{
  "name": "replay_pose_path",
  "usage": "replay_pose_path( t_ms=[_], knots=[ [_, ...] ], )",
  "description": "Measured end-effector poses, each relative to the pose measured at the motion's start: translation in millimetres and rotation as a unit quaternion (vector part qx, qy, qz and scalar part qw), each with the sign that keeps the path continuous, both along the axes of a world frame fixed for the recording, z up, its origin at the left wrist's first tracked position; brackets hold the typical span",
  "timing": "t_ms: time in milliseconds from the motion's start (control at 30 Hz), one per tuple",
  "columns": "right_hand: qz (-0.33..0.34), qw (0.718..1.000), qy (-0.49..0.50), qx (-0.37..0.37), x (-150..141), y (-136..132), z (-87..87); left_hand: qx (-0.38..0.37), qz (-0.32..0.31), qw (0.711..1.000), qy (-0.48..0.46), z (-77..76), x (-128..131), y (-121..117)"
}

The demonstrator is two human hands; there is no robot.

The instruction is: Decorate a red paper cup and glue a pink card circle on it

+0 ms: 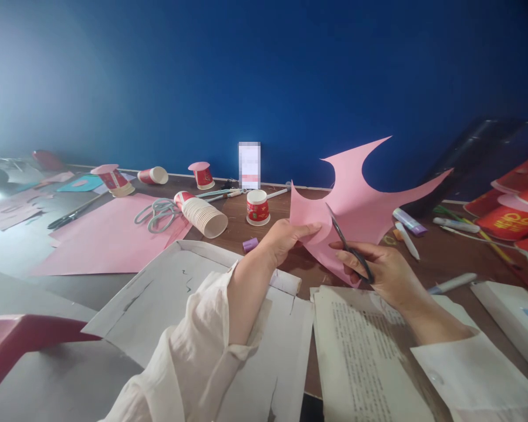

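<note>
Blue wall (264, 82) at the back, brown desk (282, 204) full of craft clutter. The person's left hand (286, 237) has a pink sheet (369, 211) pinched, thumb on the near face, and there are big curved bites out of the sheet's edge. Right hand (381, 266) is wrapped around the dark scissors (344, 239), blades at the paper. Small red cup (258, 210) stands just left of the sheet, printed pages (361, 357) lie closer in.

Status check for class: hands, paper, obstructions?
Left hand gripping pink paper. Right hand holding scissors at it. Curved cutouts along paper's edge. Nothing visibly blocking scissors.
</note>
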State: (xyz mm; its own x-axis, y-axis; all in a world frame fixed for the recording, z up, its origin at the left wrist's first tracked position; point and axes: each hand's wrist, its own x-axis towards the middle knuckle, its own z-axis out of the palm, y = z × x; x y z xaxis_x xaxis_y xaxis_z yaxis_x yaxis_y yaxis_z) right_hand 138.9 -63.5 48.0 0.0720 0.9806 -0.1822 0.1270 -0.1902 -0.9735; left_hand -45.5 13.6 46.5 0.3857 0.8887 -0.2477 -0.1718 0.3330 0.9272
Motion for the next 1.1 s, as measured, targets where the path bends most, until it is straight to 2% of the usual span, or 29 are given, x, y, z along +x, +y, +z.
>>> replay_pose_path(
  t_ms=[300, 600, 833, 1100],
  knots=[
    [0.008, 1.0, -0.019, 0.016, 2.4, -0.9, -3.4, -0.003, 0.004, 1.0, -0.004, 0.3, -0.1, -0.2],
    [0.009, 0.998, -0.039, 0.05, -0.2, -1.2, 1.7, -0.013, 0.004, 1.0, -0.01, -4.1, -0.4, 3.0],
    [0.017, 0.998, -0.037, 0.054, 0.9, -1.0, 0.9, -0.003, 0.011, 1.0, -0.016, -1.1, -0.1, 1.5],
    [0.022, 0.998, -0.03, 0.058, 3.8, -1.1, -2.7, -0.001, 0.008, 1.0, -0.03, -5.0, -0.8, 2.9]
  ],
)
